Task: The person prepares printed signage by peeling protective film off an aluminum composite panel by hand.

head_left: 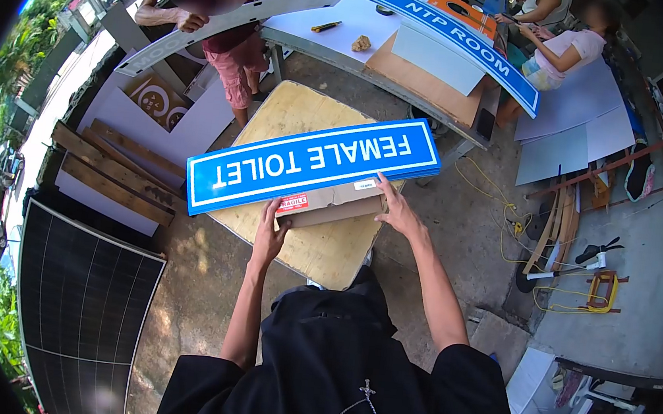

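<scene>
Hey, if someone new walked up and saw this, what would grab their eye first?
Probably the blue FEMALE TOILET sign in the middle, its lettering upside down in this view, with the left hand and right hand at its near side. Next might come the blue NTP ROOM sign at upper right, then the big dark gridded panel at lower left.
</scene>
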